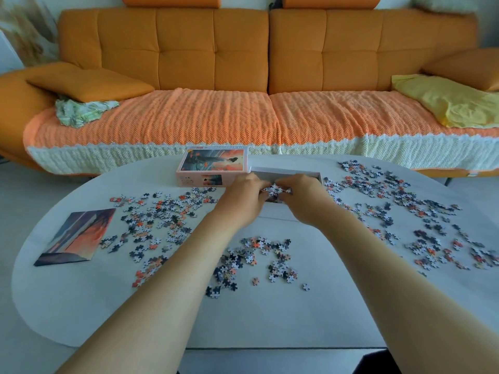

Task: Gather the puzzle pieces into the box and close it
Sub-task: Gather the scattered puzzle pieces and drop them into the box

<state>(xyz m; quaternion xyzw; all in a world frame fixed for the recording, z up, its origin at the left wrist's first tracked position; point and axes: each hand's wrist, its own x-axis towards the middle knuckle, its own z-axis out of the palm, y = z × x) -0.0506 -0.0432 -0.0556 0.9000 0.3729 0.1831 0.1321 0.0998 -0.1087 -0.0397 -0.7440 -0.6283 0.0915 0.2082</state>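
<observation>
The open white box (286,172) stands at the far middle of the white table (270,317). Its pink lid (213,166) with a sunset picture lies just left of it. My left hand (243,195) and my right hand (305,197) meet over the box, fingers curled round a clump of puzzle pieces (276,190) held between them. Loose pieces lie scattered on the left (154,220), in front of me (253,263) and thickly on the right (405,209). My hands hide most of the box's inside.
A printed picture sheet (78,236) lies on the table's left side. An orange sofa (270,76) with a knitted cover stands behind the table, with a cushion, a green cloth and a yellow cloth on it.
</observation>
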